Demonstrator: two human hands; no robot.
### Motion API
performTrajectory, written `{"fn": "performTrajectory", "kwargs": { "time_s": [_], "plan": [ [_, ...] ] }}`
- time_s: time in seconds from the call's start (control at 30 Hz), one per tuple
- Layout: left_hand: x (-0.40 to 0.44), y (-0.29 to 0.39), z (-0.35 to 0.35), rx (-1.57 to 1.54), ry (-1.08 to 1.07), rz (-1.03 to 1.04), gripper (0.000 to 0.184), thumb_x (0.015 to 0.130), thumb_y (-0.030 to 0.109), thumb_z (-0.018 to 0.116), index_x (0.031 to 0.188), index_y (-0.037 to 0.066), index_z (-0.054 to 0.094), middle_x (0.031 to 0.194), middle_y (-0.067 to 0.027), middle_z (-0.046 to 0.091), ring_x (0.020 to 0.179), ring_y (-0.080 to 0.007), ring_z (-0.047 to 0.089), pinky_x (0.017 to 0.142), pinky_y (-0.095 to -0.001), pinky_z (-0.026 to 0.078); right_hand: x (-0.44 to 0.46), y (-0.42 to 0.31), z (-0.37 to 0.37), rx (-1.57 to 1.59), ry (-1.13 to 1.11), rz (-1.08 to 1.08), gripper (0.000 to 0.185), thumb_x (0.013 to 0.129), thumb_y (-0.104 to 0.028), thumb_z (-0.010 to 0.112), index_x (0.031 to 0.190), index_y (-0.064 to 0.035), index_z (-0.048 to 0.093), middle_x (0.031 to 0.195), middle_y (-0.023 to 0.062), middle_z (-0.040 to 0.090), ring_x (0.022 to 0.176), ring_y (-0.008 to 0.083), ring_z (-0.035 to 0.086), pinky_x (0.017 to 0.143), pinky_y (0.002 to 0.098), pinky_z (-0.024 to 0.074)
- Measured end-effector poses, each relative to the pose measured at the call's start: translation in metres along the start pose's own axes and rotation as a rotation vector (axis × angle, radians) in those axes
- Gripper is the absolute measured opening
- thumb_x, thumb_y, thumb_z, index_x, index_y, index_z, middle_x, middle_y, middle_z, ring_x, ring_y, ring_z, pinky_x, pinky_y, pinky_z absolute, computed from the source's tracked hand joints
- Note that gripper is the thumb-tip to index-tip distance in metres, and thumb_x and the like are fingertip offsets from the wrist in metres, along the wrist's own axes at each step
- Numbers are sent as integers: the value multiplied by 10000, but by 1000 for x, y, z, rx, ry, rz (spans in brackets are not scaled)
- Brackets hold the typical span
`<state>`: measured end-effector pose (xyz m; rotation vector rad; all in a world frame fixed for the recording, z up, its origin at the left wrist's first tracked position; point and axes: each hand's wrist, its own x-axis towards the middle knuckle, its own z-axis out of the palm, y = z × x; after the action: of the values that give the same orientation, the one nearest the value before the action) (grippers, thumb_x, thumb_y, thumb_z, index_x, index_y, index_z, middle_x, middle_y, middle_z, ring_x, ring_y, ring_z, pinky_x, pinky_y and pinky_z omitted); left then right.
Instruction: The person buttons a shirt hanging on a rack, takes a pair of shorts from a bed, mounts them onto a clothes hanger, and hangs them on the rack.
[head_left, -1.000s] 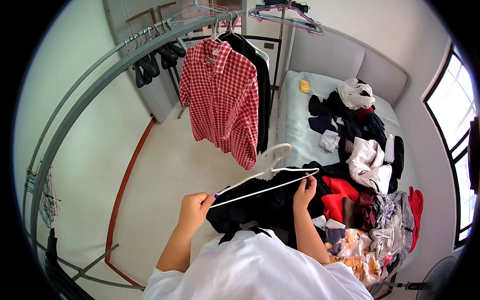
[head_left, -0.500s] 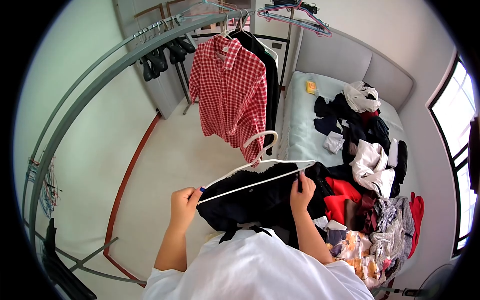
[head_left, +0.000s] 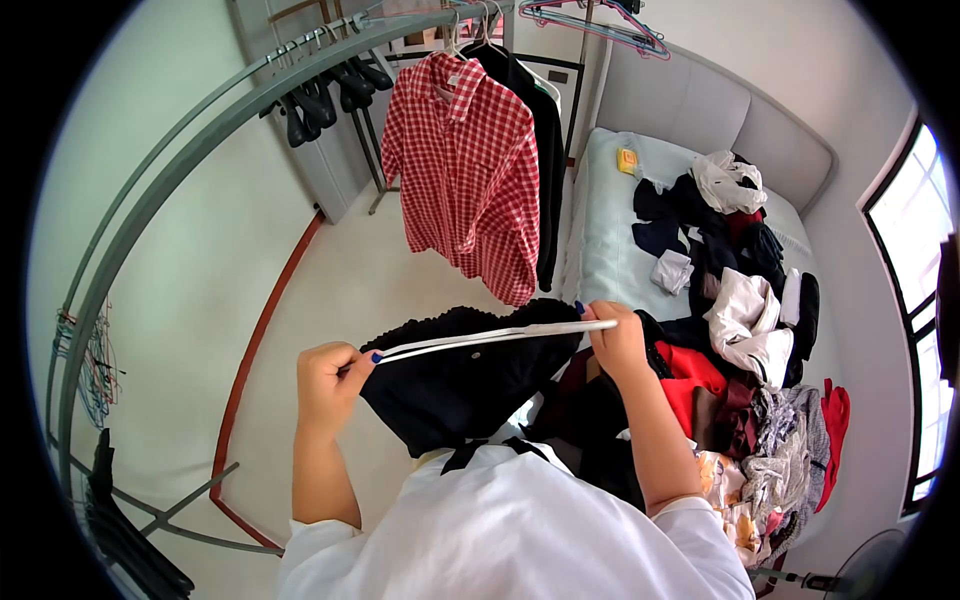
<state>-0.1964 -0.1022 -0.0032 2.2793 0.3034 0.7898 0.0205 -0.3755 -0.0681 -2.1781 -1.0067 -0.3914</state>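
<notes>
A white hanger (head_left: 450,346) is stretched between my two hands, seen almost edge-on, so its hook does not show. From it hangs a black garment (head_left: 465,385) with a scalloped top edge and a small round button-like spot. At the left end, my left hand (head_left: 333,385) is closed, thumb pressed on the hanger and the garment's edge. My right hand (head_left: 617,343) is wrapped around the other end, the hanger's tip poking out past the thumb. The garment's lower part falls in front of my white shirt.
A curved grey rack (head_left: 190,140) arches over the left, carrying a red checked shirt (head_left: 465,180), dark clothes and black hangers (head_left: 312,105). On the right, a bed (head_left: 610,230) bears heaped clothes (head_left: 745,325) and a yellow packet (head_left: 627,160).
The hanger has tipped from a facing view to nearly edge-on, and its hook is no longer visible. My left hand shifted left; my right hand moved slightly up and right.
</notes>
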Motion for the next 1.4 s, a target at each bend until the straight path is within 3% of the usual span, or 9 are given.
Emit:
{"fn": "performTrajectory", "kwargs": {
  "time_s": [0.1, 0.27, 0.5, 0.63, 0.73, 1.0, 1.07, 1.23, 1.4],
  "plan": [
    [8, 6, -12, 49, 45, 104, 352, 721, 131, 652, 525, -16, 399, 457, -75, 321, 419, -151, 256, 401, -285, 209, 13, -31, -25, 197, 3, 24, 180, 760, -144, 605, 665, -10, 534, 555, 152, 482, 481, 302, 459, 454, 326, 362],
    [44, -51, 8, 183, 16, 78, 365, 725, 162, 651, 545, -27, 396, 487, -123, 320, 420, -214, 298, 418, -329, 242, 24, -22, 2, 467, -224, 286, 150, 739, -85, 614, 672, 29, 544, 491, 37, 419, 476, 81, 371, 444, 266, 320],
    [48, -67, 11, 151, 122, 0, 260, 751, 129, 631, 599, -28, 490, 512, -81, 436, 463, -168, 384, 453, -292, 315, 41, -44, -5, 419, -125, 315, 165, 726, -98, 634, 668, 32, 551, 484, 22, 410, 460, 84, 353, 436, 259, 297],
    [48, -113, 20, -32, 219, -80, 202, 771, 135, 614, 916, 11, 546, 863, -92, 582, 810, -178, 558, 720, -279, 432, 56, -45, 6, 432, -34, 349, 179, 729, -115, 639, 661, 26, 553, 485, 27, 399, 464, 93, 349, 439, 264, 300],
    [30, -151, 26, -150, 180, -319, 618, 733, 181, 666, 1248, 83, 338, 1175, -122, 467, 1096, -233, 445, 886, -398, 362, 66, -45, 10, 404, -14, 388, 196, 732, -124, 642, 653, 27, 546, 485, 27, 398, 466, 96, 351, 440, 264, 300],
    [65, -190, 47, -370, 236, -391, 720, 743, 161, 662, 1306, 73, 221, 1241, -164, 392, 1117, -280, 427, 892, -394, 370, 98, -61, 32, 511, -84, 397, 197, 767, -130, 620, 654, 8, 537, 520, -17, 431, 501, 58, 357, 447, 243, 299],
    [98, -197, 52, -664, 190, -394, 658, 769, 151, 637, 1290, 46, 248, 1226, -158, 409, 1121, -258, 423, 903, -361, 365, 112, -64, 37, 605, -130, 422, 189, 802, -136, 586, 681, 2, 539, 533, -29, 436, 488, 48, 369, 438, 228, 300],
    [179, -212, 60, -545, 108, -285, 513, 818, 136, 570, 1253, 13, 326, 1214, -132, 425, 1128, -203, 414, 950, -312, 326, 164, -69, 55, 689, -58, 423, 182, 822, -141, 562, 705, -3, 540, 535, -28, 436, 470, 45, 378, 420, 221, 298],
    [257, -238, 66, -448, 161, -167, 566, 782, 215, 603, 1230, -22, 353, 1225, -190, 440, 1140, -261, 429, 943, -322, 333, 227, -70, 76, 445, 170, 307, 192, 825, -145, 557, 713, 10, 542, 534, -6, 466, 465, 51, 404, 410, 232, 311]
  ]
}}
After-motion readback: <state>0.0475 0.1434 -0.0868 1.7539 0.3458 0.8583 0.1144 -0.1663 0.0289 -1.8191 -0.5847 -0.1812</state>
